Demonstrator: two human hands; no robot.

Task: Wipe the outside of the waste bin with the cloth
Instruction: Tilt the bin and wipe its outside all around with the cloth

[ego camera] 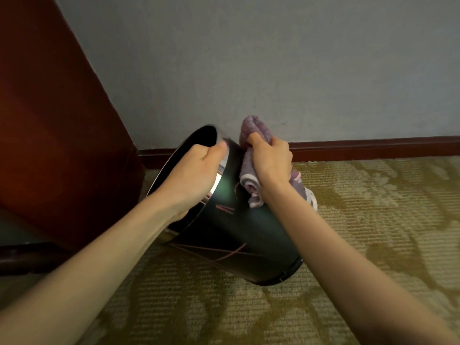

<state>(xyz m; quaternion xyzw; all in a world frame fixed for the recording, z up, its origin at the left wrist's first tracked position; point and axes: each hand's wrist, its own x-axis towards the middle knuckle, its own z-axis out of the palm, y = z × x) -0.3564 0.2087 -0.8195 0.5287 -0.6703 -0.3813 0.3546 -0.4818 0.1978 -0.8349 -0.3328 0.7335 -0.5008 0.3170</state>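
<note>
A round black waste bin (239,235) with a shiny metal rim leans tilted on the carpet, its mouth turned up and to the left. My left hand (196,175) grips the rim, thumb over the outer edge and fingers inside the mouth. My right hand (271,160) holds a bunched purple cloth (249,183) against the upper outer wall of the bin, just right of the rim. Part of the cloth sticks up above my fingers and part hangs below the hand.
A grey wall (273,70) with a dark red skirting board (373,148) stands right behind the bin. A tall red-brown wooden panel (49,145) stands at the left. Patterned green-beige carpet (373,232) covers the floor.
</note>
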